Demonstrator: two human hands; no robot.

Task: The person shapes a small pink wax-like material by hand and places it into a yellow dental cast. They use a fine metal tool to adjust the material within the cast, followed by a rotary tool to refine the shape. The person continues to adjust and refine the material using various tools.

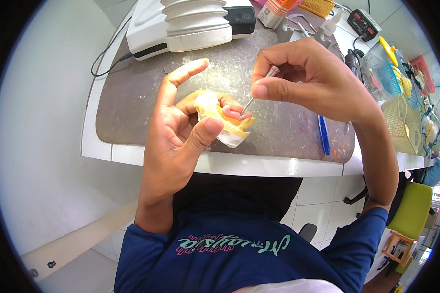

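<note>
Above the grey work mat, my left hand (178, 129) grips a yellow and white dental plaster model (235, 133) between thumb and fingers, its index finger raised away. A strip of pink wax (233, 113) lies along the model's upper side. Pinched between thumb and fingertips of my right hand (300, 80) is a thin metal dental instrument (273, 72) with a reddish end. It slants down to the left, and its tip meets the pink wax or stops right beside it; I cannot tell which.
Behind my hands stands a white machine with a ribbed hose (198, 22). On the mat's right lies a blue-handled tool (323, 135). A control box (363, 24), an orange and white carton (274, 12) and a cream basket (402, 123) crowd the right side. A green chair (411, 207) stands beyond the table.
</note>
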